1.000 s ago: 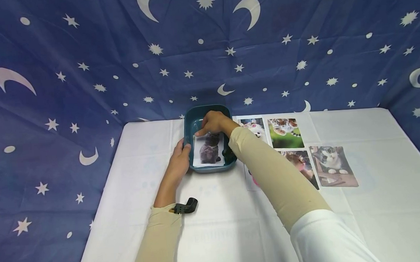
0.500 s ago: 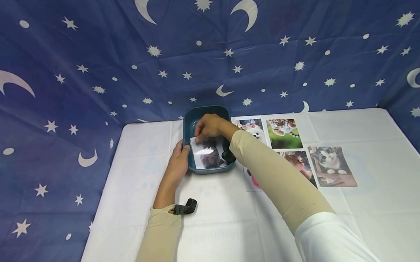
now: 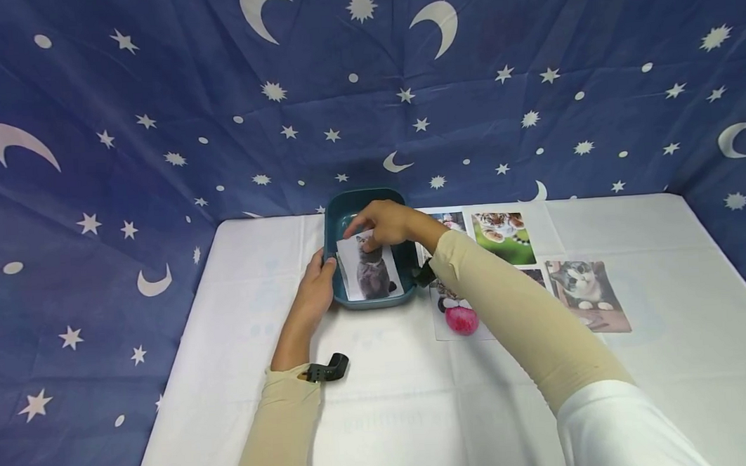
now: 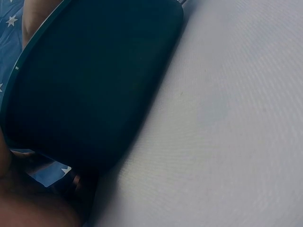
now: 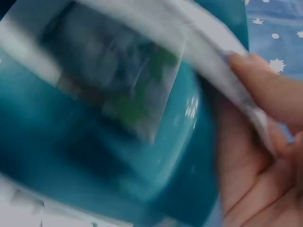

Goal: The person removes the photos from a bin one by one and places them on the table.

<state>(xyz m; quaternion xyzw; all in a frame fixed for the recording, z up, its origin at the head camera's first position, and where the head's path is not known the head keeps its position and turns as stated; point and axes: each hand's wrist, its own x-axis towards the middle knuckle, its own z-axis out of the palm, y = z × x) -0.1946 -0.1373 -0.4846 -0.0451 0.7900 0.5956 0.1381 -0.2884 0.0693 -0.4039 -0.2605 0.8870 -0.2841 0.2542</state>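
Observation:
A teal plastic bin (image 3: 377, 304) stands at the back of the white table. My left hand (image 3: 308, 293) grips its left side, thumb at the rim; the bin's dark outer wall (image 4: 94, 80) fills much of the left wrist view. Inside the bin, my right hand (image 3: 386, 222) pinches the upper part of a grey cat photo card (image 3: 372, 275). In the right wrist view the card's pale edge (image 5: 213, 52) curves up between thumb and fingers. Below it lies another photo (image 5: 128, 90) with green in it, blurred.
Right of the bin lie a tiger photo (image 3: 504, 234), a grey-and-white cat photo (image 3: 583, 292) and a photo with a pink ball shape (image 3: 461, 320). The right sleeve (image 3: 522, 309) partly covers others. A starry blue cloth (image 3: 366, 106) hangs behind the table.
My right hand has shifted slightly right and its grasp has moved along the cat card, whose top edge is now raised and tilted. The left hand stays on the bin.

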